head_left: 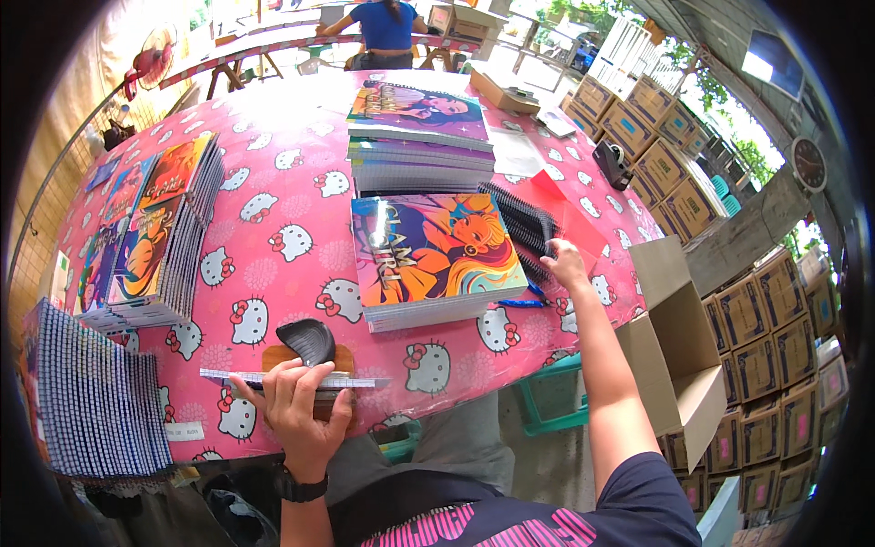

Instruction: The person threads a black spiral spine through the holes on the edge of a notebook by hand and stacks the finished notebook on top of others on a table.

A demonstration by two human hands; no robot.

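Note:
My left hand (305,415) is closed on a thin notebook (214,374), held with its edge toward me at the table's near edge. Just beyond it, a black curved piece (307,340) rests on a wooden block (344,357). To the right, my right hand (567,264) reaches to a pile of black spiral binding coils (515,214), its fingers pinched at the end of one. The coils lie partly on a red sheet (570,214). Between my hands sits a stack of colourful-covered books (437,251), and blue pens (529,301) lie by its right corner.
Another book stack (419,114) stands behind. Bound notebooks are piled at left (150,237) and near left (96,401). An open carton (674,356) is at the table's right edge, by stacked cartons (766,319). A person in blue (387,27) sits at a far table.

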